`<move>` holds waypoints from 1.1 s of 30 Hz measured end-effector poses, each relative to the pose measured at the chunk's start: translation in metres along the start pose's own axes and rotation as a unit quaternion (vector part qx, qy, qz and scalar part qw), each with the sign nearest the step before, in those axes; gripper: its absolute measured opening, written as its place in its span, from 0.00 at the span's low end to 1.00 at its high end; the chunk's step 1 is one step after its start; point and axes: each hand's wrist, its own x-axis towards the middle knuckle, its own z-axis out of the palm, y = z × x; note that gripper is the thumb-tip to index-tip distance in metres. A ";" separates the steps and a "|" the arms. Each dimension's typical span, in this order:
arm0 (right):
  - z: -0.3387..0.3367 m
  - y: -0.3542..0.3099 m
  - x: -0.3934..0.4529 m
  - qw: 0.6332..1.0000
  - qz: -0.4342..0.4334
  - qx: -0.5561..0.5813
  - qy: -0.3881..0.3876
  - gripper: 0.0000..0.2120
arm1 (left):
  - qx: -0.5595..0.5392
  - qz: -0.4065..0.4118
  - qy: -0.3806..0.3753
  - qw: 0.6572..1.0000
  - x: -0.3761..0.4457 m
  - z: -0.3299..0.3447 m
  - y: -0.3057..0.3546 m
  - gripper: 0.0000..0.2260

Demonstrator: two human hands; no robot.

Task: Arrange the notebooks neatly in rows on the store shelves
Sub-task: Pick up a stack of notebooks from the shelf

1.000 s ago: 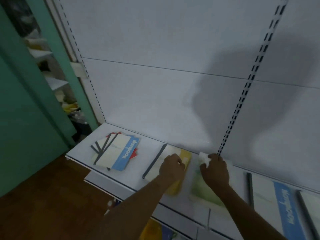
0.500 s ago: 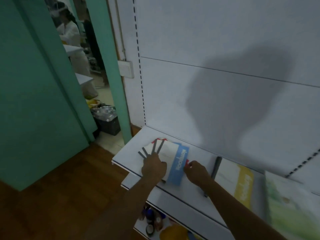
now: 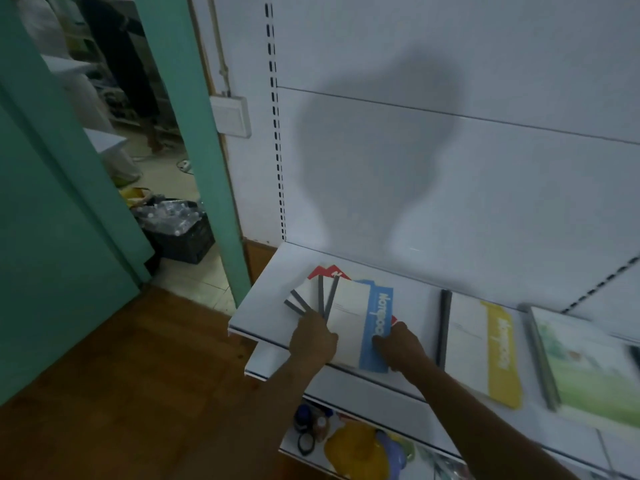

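Observation:
A fanned pile of several notebooks (image 3: pixel 349 317) lies at the left end of the white shelf (image 3: pixel 273 271); the top one is cream with a blue band, and red covers peek out behind. My left hand (image 3: pixel 311 341) grips the pile's near left edge by the dark spines. My right hand (image 3: pixel 398 346) holds the near right corner, fingers on the blue band. To the right a notebook with a yellow band (image 3: pixel 481 348) lies flat, then a green-covered one (image 3: pixel 585 372).
A lower shelf (image 3: pixel 363 393) juts out beneath, with small bottles and a yellow item (image 3: pixel 356 448) below it. A green door frame (image 3: pixel 204 140) stands left of the shelving, with a black crate (image 3: pixel 180 230) on the floor behind. Wooden floor lies lower left.
Both hands left the yellow and green notebooks and moved left to the fanned pile, which they now hold. My view swung left with them.

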 end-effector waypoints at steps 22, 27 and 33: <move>-0.101 0.072 -0.053 0.949 0.030 0.201 0.240 0.16 | -0.161 0.190 -0.223 0.942 -0.059 0.048 0.116 0.30; -0.152 0.136 -0.120 0.887 0.114 0.251 0.371 0.20 | -0.196 0.232 -0.361 0.882 -0.112 0.111 0.185 0.23; -0.173 0.225 -0.243 0.792 0.208 0.276 0.503 0.23 | -0.157 0.294 -0.475 0.814 -0.220 0.183 0.223 0.15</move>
